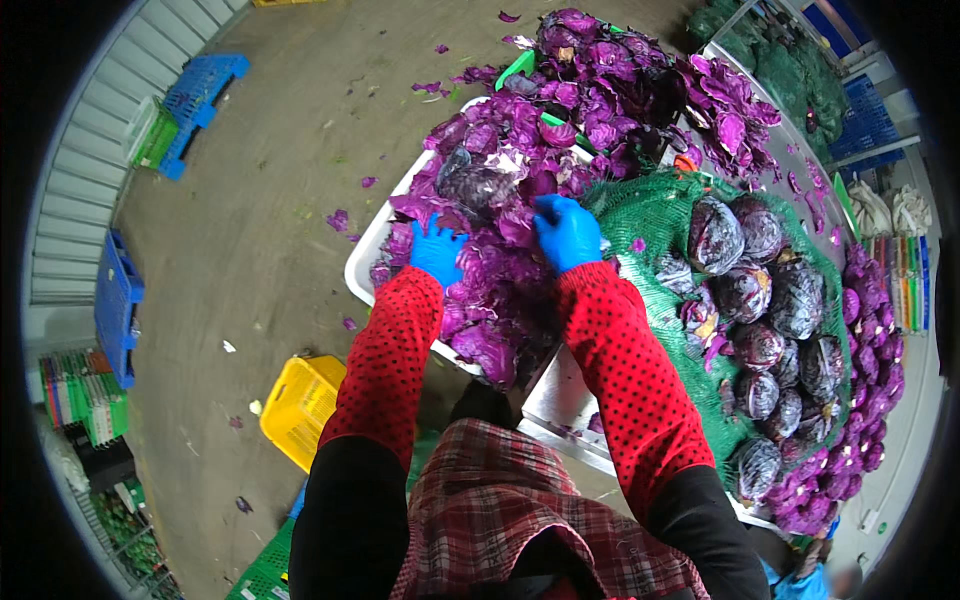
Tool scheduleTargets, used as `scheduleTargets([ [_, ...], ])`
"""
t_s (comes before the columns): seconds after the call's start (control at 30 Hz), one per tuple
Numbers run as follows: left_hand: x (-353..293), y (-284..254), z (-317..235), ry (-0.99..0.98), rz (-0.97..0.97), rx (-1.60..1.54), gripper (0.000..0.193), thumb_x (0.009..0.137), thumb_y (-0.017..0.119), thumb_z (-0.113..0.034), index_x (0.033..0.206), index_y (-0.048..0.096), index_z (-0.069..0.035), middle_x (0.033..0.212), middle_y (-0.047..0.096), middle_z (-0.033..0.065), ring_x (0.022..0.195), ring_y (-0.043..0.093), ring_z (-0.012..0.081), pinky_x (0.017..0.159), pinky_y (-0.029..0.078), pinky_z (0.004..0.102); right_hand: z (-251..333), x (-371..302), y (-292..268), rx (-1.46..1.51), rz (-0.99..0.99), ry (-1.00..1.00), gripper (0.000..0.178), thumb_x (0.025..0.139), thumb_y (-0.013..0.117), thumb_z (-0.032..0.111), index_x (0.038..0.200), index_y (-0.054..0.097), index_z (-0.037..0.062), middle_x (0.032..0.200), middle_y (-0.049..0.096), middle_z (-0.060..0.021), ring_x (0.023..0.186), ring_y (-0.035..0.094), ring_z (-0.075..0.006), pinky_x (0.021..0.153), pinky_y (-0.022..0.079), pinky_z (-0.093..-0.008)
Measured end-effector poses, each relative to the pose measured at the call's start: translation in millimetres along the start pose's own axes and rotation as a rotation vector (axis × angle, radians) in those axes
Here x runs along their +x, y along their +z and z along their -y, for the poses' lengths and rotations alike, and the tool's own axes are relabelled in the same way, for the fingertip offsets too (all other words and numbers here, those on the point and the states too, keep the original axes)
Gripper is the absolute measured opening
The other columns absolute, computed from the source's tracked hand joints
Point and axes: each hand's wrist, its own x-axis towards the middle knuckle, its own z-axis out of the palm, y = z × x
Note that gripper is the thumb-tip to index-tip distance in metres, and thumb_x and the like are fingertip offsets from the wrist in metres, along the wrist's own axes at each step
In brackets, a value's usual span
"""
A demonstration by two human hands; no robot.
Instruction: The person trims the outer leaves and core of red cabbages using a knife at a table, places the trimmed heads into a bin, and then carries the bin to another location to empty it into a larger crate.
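Loose red cabbage leaves (490,265) fill a white tub (362,262) in front of me, heaped above its rim. On the tub's left side my left hand (437,250), in a blue glove, rests on the leaves with its fingers spread. My right hand (567,232), also gloved in blue, is at the heap's right side with its fingers curled in among the leaves. What those fingers hold, if anything, is hidden. Just right of it lies an opened green mesh bag (655,225) with several dark red cabbage heads (742,290) on it.
More torn leaves (600,80) pile up beyond the tub. Peeled purple cabbages (868,370) line the table's far right. A yellow basket (300,410) stands on the floor at left, and blue pallets (200,95) lean near the wall. Another person (805,580) shows at the lower right edge.
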Motion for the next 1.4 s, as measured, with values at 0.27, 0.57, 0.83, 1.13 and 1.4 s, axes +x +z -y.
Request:
scheduleTargets([
  [0.27, -1.1, 3.1, 58.8, -0.036, -0.116, -0.162, 0.041, 0.074, 0.070, -0.042, 0.105, 0.065, -0.015, 0.095, 0.062, 0.0133, 0.084, 0.062, 0.0332, 0.070, 0.048, 0.0481, 3.9, -46.6, 47.5, 0.051, -0.013, 0.463, 0.074, 0.077, 0.074, 0.039, 0.137, 0.046, 0.0044, 0.125, 0.057, -0.0224, 0.115, 0.056, -0.0361, 0.098, 0.044, -0.0419],
  [0.57, 115.4, -36.1, 63.9, 0.388, -0.070, -0.193, 0.092, 0.067, 0.076, -0.049, 0.147, 0.034, -0.027, 0.151, 0.030, 0.0182, 0.137, 0.024, 0.0466, 0.105, 0.028, 0.0605, -48.5, -69.9, 168.3, -0.329, 0.022, 1.295, 0.102, 0.073, 0.062, 0.069, 0.151, 0.023, 0.0171, 0.145, 0.036, -0.0276, 0.128, 0.042, -0.0463, 0.103, 0.038, -0.0524],
  [0.83, 149.8, -0.9, 102.7, 0.671, -0.071, -0.130, 0.090, 0.069, 0.077, -0.045, 0.146, 0.034, -0.032, 0.150, 0.032, 0.0158, 0.136, 0.026, 0.0483, 0.103, 0.033, 0.0614, 44.9, -22.0, 304.7, -0.208, 0.144, 1.038, 0.095, 0.072, 0.072, 0.042, 0.148, 0.027, 0.0076, 0.146, 0.037, -0.0220, 0.130, 0.035, -0.0463, 0.111, 0.029, -0.0487],
  [1.13, 186.4, -21.2, 91.4, 0.648, 0.200, 0.029, 0.093, 0.067, 0.081, -0.043, 0.146, 0.033, -0.037, 0.149, 0.034, 0.0161, 0.134, 0.033, 0.0454, 0.101, 0.041, 0.0529, -82.2, -31.5, 129.9, 0.069, -0.651, 1.005, 0.063, 0.076, 0.076, 0.043, 0.126, 0.059, 0.0086, 0.123, 0.061, -0.0177, 0.112, 0.059, -0.0315, 0.095, 0.047, -0.0427],
  [1.4, 196.8, -7.0, 90.4, 0.758, 0.126, 0.019, 0.095, 0.064, 0.082, -0.043, 0.146, 0.036, -0.031, 0.144, 0.039, 0.0190, 0.127, 0.040, 0.0455, 0.095, 0.046, 0.0512, 29.8, -35.9, 252.8, -0.219, -0.150, 1.088, 0.080, 0.080, 0.060, 0.056, 0.148, 0.032, 0.0234, 0.135, 0.051, -0.0135, 0.136, 0.028, -0.0453, 0.105, 0.015, -0.0705],
])
